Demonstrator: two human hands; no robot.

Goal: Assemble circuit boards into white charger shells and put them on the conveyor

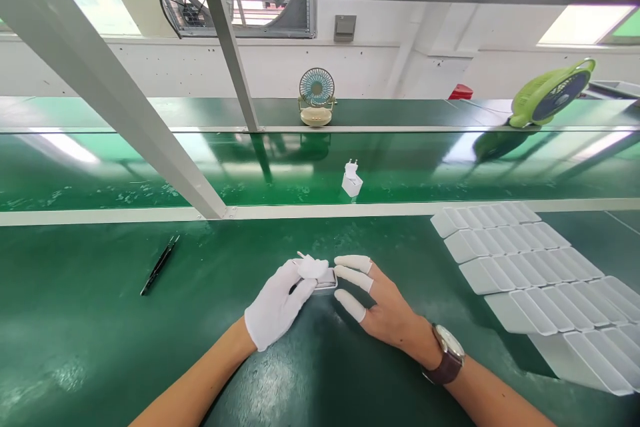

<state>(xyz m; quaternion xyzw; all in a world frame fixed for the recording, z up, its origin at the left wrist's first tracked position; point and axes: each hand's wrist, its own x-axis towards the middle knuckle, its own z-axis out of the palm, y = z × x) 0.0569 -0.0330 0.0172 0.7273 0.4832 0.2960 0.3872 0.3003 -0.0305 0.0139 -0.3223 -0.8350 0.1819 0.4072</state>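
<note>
My left hand, in a white glove, is closed around a small white rectangular case with a greyish inner face. Part of the case is covered by the gloved fingers, and a thin white piece pokes out beyond them; I cannot make out what it is. My right hand has white finger cots on its thumb and two fingers. Its fingers are spread apart at the case's right end, very close to it; whether they touch it I cannot tell. A watch is on the right wrist.
Black tweezers lie on the green table at left. Overlapping white compartment trays cover the right side. Beyond a pale rail, a white plug charger sits on a green belt. A small fan and a green fan stand behind.
</note>
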